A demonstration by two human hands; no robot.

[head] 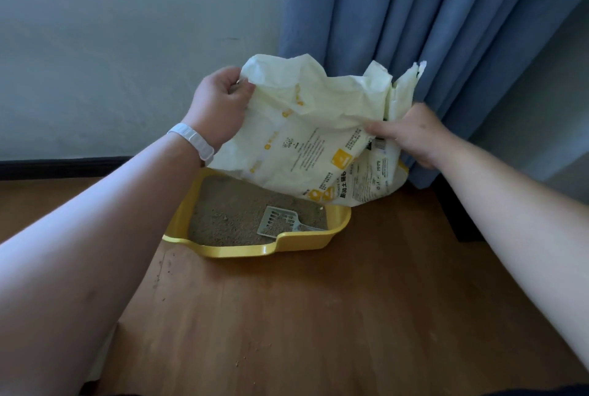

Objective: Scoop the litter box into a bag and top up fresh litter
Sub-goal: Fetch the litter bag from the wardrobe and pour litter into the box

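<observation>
We count one litter bag point(306, 128), one litter box point(242, 250), one scoop point(279, 220) inside. Left hand point(220, 105) grips bag's upper-left edge, fingers curled; right hand point(414, 134) pinches right fold.

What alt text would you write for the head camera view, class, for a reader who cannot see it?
A person's left hand and right hand hold a pale printed litter bag over the far end of a yellow litter box on a wooden floor. A grey scoop lies on the litter in the box; a blue curtain hangs behind.
</observation>
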